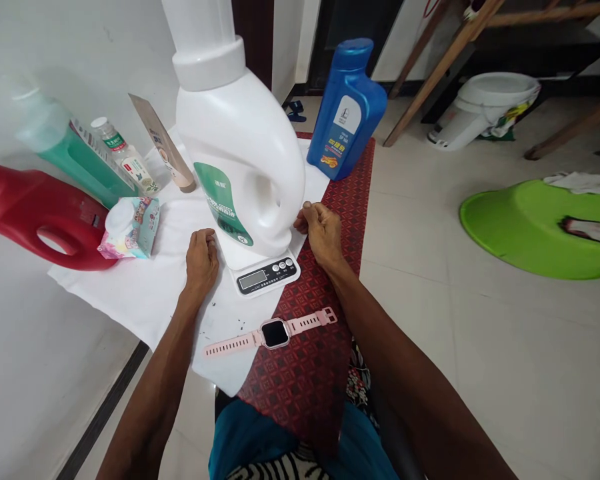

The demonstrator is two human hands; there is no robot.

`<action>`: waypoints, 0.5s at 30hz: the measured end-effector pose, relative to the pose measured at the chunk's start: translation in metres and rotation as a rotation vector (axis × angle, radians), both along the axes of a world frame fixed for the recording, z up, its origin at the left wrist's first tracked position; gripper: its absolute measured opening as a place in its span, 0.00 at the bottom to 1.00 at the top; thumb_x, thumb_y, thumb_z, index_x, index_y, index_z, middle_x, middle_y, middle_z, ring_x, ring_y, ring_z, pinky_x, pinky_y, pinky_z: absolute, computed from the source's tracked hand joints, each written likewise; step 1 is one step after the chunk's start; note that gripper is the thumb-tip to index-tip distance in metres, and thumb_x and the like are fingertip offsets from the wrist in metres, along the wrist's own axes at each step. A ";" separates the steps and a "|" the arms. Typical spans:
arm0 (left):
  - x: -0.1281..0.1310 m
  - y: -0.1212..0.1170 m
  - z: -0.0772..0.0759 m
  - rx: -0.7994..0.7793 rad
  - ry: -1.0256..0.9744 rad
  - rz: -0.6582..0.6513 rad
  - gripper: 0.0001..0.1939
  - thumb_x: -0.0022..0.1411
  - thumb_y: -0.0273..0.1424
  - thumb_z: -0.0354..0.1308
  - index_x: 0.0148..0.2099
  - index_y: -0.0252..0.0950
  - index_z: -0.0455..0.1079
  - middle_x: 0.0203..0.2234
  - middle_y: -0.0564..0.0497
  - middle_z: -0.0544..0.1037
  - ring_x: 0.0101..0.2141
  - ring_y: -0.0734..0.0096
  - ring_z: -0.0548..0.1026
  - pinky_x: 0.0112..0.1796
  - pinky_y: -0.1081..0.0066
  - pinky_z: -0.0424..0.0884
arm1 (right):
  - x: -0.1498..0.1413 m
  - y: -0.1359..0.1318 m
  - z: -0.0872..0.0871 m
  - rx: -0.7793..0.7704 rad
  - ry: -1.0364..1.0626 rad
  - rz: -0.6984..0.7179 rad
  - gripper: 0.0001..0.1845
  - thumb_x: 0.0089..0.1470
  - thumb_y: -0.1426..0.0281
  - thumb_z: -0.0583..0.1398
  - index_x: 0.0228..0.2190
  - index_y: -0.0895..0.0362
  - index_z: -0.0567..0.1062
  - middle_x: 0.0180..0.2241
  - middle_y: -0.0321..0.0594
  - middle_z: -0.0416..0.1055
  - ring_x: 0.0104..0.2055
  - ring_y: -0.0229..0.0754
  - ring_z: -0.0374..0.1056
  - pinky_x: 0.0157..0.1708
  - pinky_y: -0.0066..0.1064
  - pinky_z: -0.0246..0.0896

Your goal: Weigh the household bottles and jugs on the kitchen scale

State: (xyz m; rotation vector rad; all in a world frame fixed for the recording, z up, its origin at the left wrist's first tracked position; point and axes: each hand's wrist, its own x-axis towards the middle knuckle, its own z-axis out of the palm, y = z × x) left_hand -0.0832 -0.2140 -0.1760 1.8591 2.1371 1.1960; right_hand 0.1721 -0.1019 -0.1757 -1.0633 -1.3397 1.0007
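- Standing upright on a small white scale [269, 276], the large white bottle [245, 147] sits on the surface [300, 380], between the two hands.
- Its hard, opaque plastic hides the fill level; at this size it could be heavy and top-weighted, and the smooth wall may slip. The loop handle [291, 167] on its right side looks the best hold, with a palm steadying the base.
- The left hand [201, 259] rests just left of the scale, fingers curled loosely and gripping nothing visible; the right hand [323, 230] is just right of the bottle's base, fingers bent inward. Whether either touches the scale, I cannot tell.
- Near the scale, a pink watch [275, 333] lies stretched flat, partly on the white cloth [155, 283].
- To the left are a capped packet [139, 233], a red bottle [83, 207], a green bottle [83, 167], a small clear bottle [130, 163] and a brown tube [165, 147].
- Far right on the surface stands a blue bottle [345, 113].
- Beyond, on the floor, are a green tub [520, 233] and a white bucket [485, 100].
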 end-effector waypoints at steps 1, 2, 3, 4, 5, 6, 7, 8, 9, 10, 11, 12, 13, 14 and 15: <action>0.000 0.000 0.000 -0.005 -0.003 0.003 0.14 0.67 0.20 0.48 0.49 0.39 0.68 0.43 0.42 0.76 0.44 0.59 0.76 0.48 0.58 0.74 | 0.000 -0.002 0.002 -0.002 0.002 -0.006 0.35 0.60 0.34 0.57 0.25 0.52 0.72 0.22 0.36 0.72 0.25 0.39 0.68 0.30 0.34 0.64; 0.000 0.000 0.001 -0.009 -0.006 0.006 0.14 0.66 0.19 0.48 0.49 0.39 0.68 0.43 0.42 0.76 0.44 0.58 0.76 0.48 0.58 0.74 | -0.001 -0.005 0.007 0.009 0.003 -0.019 0.34 0.61 0.35 0.58 0.25 0.52 0.71 0.22 0.36 0.72 0.26 0.39 0.67 0.31 0.35 0.64; 0.001 0.000 0.001 -0.014 -0.006 0.009 0.14 0.66 0.19 0.48 0.49 0.39 0.68 0.42 0.42 0.76 0.44 0.58 0.76 0.48 0.58 0.74 | -0.001 -0.009 0.015 0.034 0.011 -0.036 0.33 0.61 0.36 0.58 0.25 0.52 0.71 0.23 0.36 0.72 0.27 0.39 0.68 0.32 0.35 0.64; 0.001 0.000 0.001 -0.017 -0.005 0.011 0.14 0.66 0.19 0.48 0.49 0.39 0.68 0.42 0.42 0.76 0.44 0.58 0.76 0.48 0.58 0.74 | -0.003 -0.015 0.025 0.076 0.032 -0.054 0.31 0.62 0.38 0.59 0.26 0.52 0.72 0.25 0.35 0.73 0.29 0.40 0.69 0.34 0.35 0.65; 0.001 0.000 0.002 -0.018 -0.003 0.013 0.14 0.66 0.19 0.48 0.49 0.38 0.68 0.42 0.42 0.76 0.44 0.58 0.76 0.48 0.58 0.74 | -0.005 -0.023 0.039 0.134 0.063 -0.067 0.29 0.63 0.40 0.59 0.28 0.52 0.72 0.27 0.35 0.74 0.31 0.40 0.70 0.37 0.36 0.66; 0.001 0.000 0.002 -0.018 -0.002 0.014 0.14 0.66 0.19 0.48 0.49 0.38 0.68 0.42 0.43 0.76 0.44 0.58 0.76 0.48 0.58 0.74 | -0.007 -0.031 0.054 0.195 0.110 -0.064 0.27 0.65 0.42 0.59 0.31 0.52 0.74 0.30 0.36 0.75 0.35 0.40 0.71 0.40 0.36 0.67; 0.001 0.000 0.002 -0.019 0.000 0.014 0.14 0.66 0.20 0.48 0.49 0.38 0.68 0.42 0.43 0.76 0.44 0.58 0.76 0.48 0.58 0.74 | -0.010 -0.039 0.070 0.264 0.163 -0.048 0.25 0.66 0.43 0.59 0.34 0.52 0.75 0.33 0.36 0.75 0.37 0.41 0.72 0.41 0.36 0.67; 0.002 -0.001 0.003 -0.019 0.002 0.013 0.14 0.66 0.20 0.48 0.49 0.38 0.68 0.42 0.43 0.76 0.44 0.59 0.76 0.48 0.58 0.74 | -0.014 -0.047 0.087 0.311 0.191 0.008 0.25 0.65 0.43 0.60 0.37 0.52 0.76 0.36 0.36 0.76 0.39 0.41 0.72 0.41 0.35 0.68; 0.002 -0.001 0.003 -0.018 0.003 0.014 0.14 0.66 0.20 0.48 0.49 0.39 0.68 0.42 0.43 0.76 0.44 0.58 0.76 0.48 0.58 0.74 | -0.018 -0.053 0.103 0.314 0.206 0.087 0.25 0.63 0.42 0.62 0.38 0.52 0.76 0.36 0.36 0.76 0.38 0.40 0.71 0.38 0.34 0.68; 0.002 -0.001 0.003 -0.016 0.004 0.016 0.14 0.66 0.21 0.48 0.49 0.39 0.69 0.42 0.43 0.77 0.44 0.58 0.76 0.48 0.58 0.74 | -0.023 -0.058 0.117 0.280 0.210 0.173 0.26 0.60 0.41 0.65 0.37 0.52 0.76 0.33 0.34 0.74 0.34 0.39 0.70 0.33 0.32 0.66; 0.003 -0.001 0.003 -0.011 0.005 0.018 0.13 0.67 0.21 0.48 0.49 0.39 0.69 0.42 0.43 0.77 0.44 0.58 0.76 0.48 0.58 0.74 | -0.028 -0.061 0.128 0.217 0.208 0.238 0.26 0.57 0.42 0.67 0.34 0.52 0.76 0.30 0.33 0.73 0.31 0.38 0.68 0.29 0.31 0.65; 0.003 0.000 0.003 -0.004 0.004 0.020 0.13 0.67 0.22 0.48 0.49 0.39 0.69 0.41 0.43 0.77 0.44 0.57 0.76 0.47 0.58 0.74 | -0.033 -0.063 0.137 0.154 0.206 0.288 0.26 0.55 0.42 0.69 0.31 0.52 0.75 0.27 0.32 0.71 0.29 0.38 0.67 0.27 0.31 0.64; 0.003 0.000 0.002 0.005 0.002 0.020 0.13 0.67 0.23 0.49 0.49 0.39 0.69 0.41 0.43 0.77 0.44 0.57 0.76 0.47 0.58 0.74 | -0.037 -0.064 0.143 0.094 0.205 0.322 0.27 0.52 0.43 0.71 0.28 0.52 0.74 0.25 0.32 0.69 0.27 0.37 0.66 0.25 0.30 0.63; 0.003 0.000 0.002 0.015 0.000 0.021 0.12 0.68 0.23 0.49 0.49 0.39 0.69 0.41 0.43 0.77 0.44 0.57 0.76 0.47 0.57 0.74 | -0.041 -0.064 0.147 0.048 0.210 0.334 0.27 0.51 0.44 0.72 0.26 0.53 0.73 0.24 0.32 0.67 0.27 0.38 0.66 0.24 0.31 0.64; 0.003 0.000 0.002 0.022 -0.002 0.021 0.12 0.68 0.23 0.49 0.49 0.39 0.69 0.41 0.43 0.77 0.44 0.57 0.76 0.47 0.57 0.74 | -0.045 -0.063 0.149 0.023 0.222 0.328 0.27 0.49 0.45 0.73 0.25 0.53 0.73 0.23 0.32 0.67 0.27 0.38 0.66 0.23 0.31 0.64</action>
